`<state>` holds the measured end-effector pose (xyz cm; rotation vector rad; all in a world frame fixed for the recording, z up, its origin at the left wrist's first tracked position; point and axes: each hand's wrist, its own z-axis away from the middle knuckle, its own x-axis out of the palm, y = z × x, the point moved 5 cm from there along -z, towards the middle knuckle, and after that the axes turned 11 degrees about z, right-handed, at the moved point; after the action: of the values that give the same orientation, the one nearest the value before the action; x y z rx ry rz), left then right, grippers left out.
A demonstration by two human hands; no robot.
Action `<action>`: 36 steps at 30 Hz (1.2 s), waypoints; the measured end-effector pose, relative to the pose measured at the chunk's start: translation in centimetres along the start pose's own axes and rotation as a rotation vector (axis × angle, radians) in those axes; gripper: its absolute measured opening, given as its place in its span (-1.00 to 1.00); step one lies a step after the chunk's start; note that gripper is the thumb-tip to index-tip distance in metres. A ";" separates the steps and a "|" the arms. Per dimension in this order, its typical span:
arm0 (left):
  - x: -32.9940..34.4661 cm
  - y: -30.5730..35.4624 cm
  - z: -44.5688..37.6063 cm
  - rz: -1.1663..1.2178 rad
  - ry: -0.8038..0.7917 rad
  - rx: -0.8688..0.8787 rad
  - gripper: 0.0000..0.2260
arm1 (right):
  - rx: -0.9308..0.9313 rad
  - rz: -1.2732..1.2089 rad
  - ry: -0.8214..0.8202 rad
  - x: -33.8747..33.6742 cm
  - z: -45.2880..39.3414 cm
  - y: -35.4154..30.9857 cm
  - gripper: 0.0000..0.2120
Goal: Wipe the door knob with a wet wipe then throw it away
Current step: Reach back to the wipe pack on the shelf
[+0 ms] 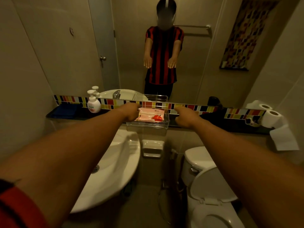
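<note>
The door knob (103, 58) is showing only in the mirror (205, 66), on the grey door reflected at upper left, well apart from both your hands. The wet wipe pack (150, 116), pink w/ a red flap, is lying in a clear plastic tray (166, 120) on the dark shelf (222, 121) under the mirror.

You're holding both arms straight out toward that tray. Your left hand (130, 111) is hovering just beside the tray's left end, fingers extended flat, palm down, holding nothing. Your right hand (185, 116) is sitting just right of the tray, also flat and empty. The mirror is showing both hands w/ fingers spread downward.

A pump soap bottle (93, 102) is standing on the shelf to the left, near a folded blue cloth (65, 111). Toilet paper rolls (269, 115) are stacking at the shelf's right end. Below, the white sink (118, 170) is sitting under your left arm, the toilet (210, 186) under your right.
</note>
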<state>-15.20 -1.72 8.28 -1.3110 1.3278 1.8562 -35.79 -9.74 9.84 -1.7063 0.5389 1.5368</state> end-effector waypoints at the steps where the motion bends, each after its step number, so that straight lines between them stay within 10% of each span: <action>1: 0.3 -0.2 -0.9 -0.010 -0.007 0.000 -0.62 | 0.000 -0.008 0.003 0.2 -0.6 0.4 -0.53; 22: 10.4 -9.4 -24.7 0.037 -0.177 -0.109 -0.62 | 0.033 -0.040 -0.273 16.1 -27.7 0.0 -0.50; 36: 14.2 -11.4 -26.9 0.022 -0.265 -0.321 -0.67 | -0.100 0.286 -0.342 21.1 -30.7 0.2 -0.63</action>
<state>-0.69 -23.45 -10.97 -1.1490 0.9398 2.2372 -12.25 -29.64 -11.08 -1.4365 0.5500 2.0404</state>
